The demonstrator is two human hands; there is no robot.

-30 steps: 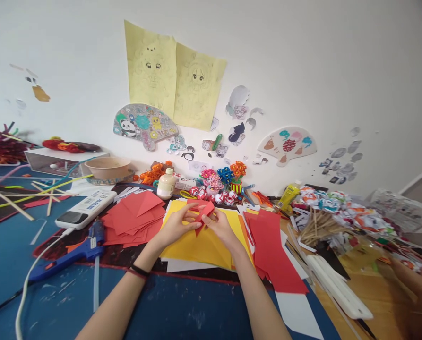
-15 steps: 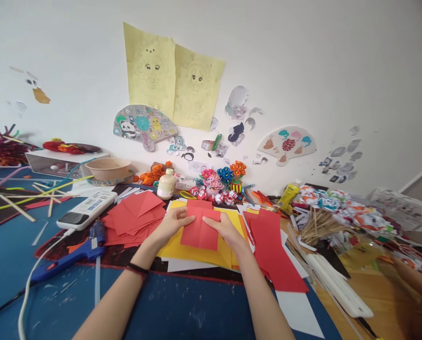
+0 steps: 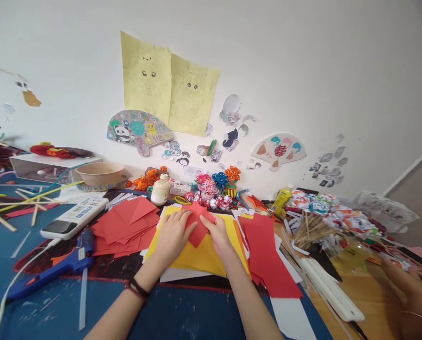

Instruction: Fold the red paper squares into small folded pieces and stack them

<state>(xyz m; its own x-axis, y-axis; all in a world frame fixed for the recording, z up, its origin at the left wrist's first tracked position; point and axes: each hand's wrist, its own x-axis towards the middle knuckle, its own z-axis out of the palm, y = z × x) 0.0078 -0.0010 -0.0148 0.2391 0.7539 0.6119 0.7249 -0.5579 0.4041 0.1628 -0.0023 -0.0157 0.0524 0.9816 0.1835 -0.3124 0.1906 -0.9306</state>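
Between both hands is a small piece of red paper (image 3: 198,232), creased and turned at an angle above yellow paper sheets (image 3: 187,259). My left hand (image 3: 174,232) lies over its left side, fingers bent and thumb along the lower edge. On the right side, my right hand (image 3: 216,232) grips the paper with the thumb on top; the fingers beneath are hidden. Behind the held piece, more red paper (image 3: 196,208) shows. A pile of cut red paper (image 3: 125,229) lies left of my hands, and longer red sheets (image 3: 269,257) lie to the right.
A blue glue gun (image 3: 55,271) and a white power strip (image 3: 74,218) are at the left. Behind the paper stand a glue bottle (image 3: 160,190) and paper flowers (image 3: 220,182). Wrapped lollipops (image 3: 324,208) sit right, near another person's arm (image 3: 405,288).
The red paper has turned from square-on to slanted and looks narrower. My left hand has moved over it from its left edge. The whole view has shifted slightly.
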